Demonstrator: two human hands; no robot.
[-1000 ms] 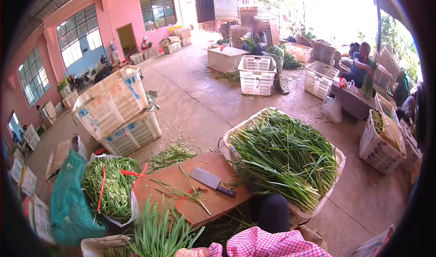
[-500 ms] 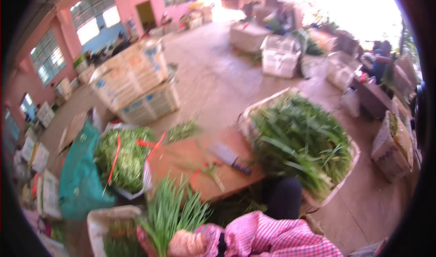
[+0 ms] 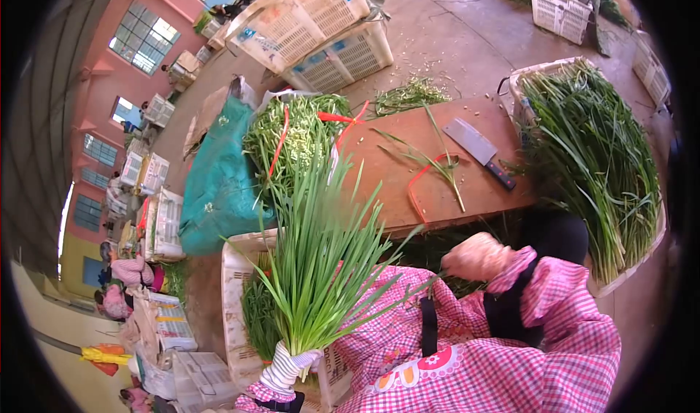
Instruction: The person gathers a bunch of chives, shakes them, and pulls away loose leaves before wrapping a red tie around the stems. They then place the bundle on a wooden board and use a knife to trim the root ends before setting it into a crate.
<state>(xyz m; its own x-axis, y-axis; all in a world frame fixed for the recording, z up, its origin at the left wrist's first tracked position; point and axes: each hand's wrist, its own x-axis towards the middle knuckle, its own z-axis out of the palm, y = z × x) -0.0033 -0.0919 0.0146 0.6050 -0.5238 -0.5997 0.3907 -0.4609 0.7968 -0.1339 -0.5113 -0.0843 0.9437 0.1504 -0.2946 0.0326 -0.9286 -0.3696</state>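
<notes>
My left hand [image 3: 286, 363], in a pale striped glove, is wrapped round the lower end of a bunch of long green stalks [image 3: 313, 282], whose leaves fan upward. My right hand [image 3: 477, 257] hovers over my lap below the board's near edge, fingers curled; the tips of a few leaves lie near it, and whether it holds anything is too blurred to tell. On the wooden board [image 3: 386, 187] rest a cleaver [image 3: 475, 144] with a dark handle, a few loose stalks [image 3: 448, 172] and a red tie [image 3: 414, 194].
A crate heaped with green stalks [image 3: 590, 157] stands at the right. Left of the board are a bag of cut greens [image 3: 292, 136] and a teal sack [image 3: 222, 172]. A white crate [image 3: 237, 289] is beside my left hand. Stacked crates [image 3: 306, 19] stand behind; people [image 3: 127, 271] sit far left.
The view has turned left and downward. The bunch in my left hand now shows in full, fanned upright, and my right hand has come into clear view over my lap.
</notes>
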